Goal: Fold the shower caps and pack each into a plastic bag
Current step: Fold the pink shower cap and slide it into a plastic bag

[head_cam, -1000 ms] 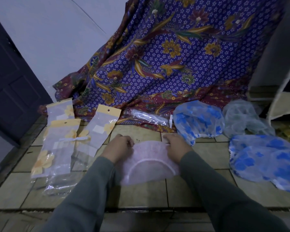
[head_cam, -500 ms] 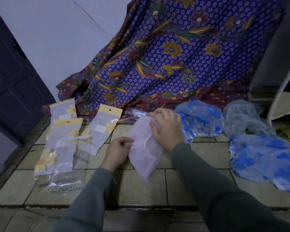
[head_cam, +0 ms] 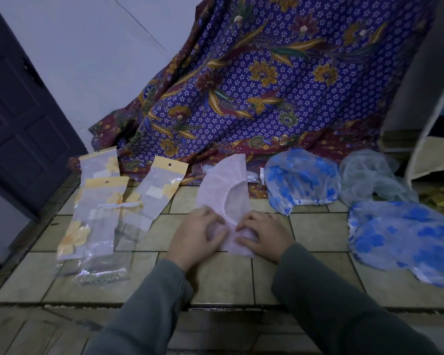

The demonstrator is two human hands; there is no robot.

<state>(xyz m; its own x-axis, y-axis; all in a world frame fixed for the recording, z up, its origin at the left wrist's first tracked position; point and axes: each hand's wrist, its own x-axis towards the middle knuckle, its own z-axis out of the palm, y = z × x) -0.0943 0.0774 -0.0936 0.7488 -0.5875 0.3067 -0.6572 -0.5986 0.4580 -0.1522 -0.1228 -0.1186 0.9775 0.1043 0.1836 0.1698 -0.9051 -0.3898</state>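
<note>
Both hands are down on the tiled floor [head_cam: 215, 278], working the near end of a pale pink shower cap [head_cam: 222, 188]. The left hand [head_cam: 198, 237] lies palm-down on the cap's near left corner, fingers bent over the thin material and pressing it to the tile. The right hand [head_cam: 264, 235] sits just beside it on the near right corner, fingers slightly curled, their tips on the fabric. Whether either hand actually pinches the cap or only presses on it, I cannot tell. Grey sleeves [head_cam: 331, 303] run back from both wrists toward the near edge.

The cap is folded into a half-round shape, standing long from near to far, with its elastic rim showing as a pale curved line on the right side. Its far end reaches the hem of a purple floral cloth [head_cam: 267, 85] that hangs down behind.

To the left lie several clear plastic bags with yellow flowered headers [head_cam: 100, 201], overlapping one another so their count is hard to fix. To the right are more caps: a blue-patterned cap [head_cam: 300, 183] just beside the pink one, a pale greyish cap [head_cam: 372, 178] farther right, and another blue cap [head_cam: 405, 237] nearer, its right edge cut off by the frame. A small clear packet behind the pink cap is mostly hidden. The light is dim, and the bags' nearest ends blur together.
</note>
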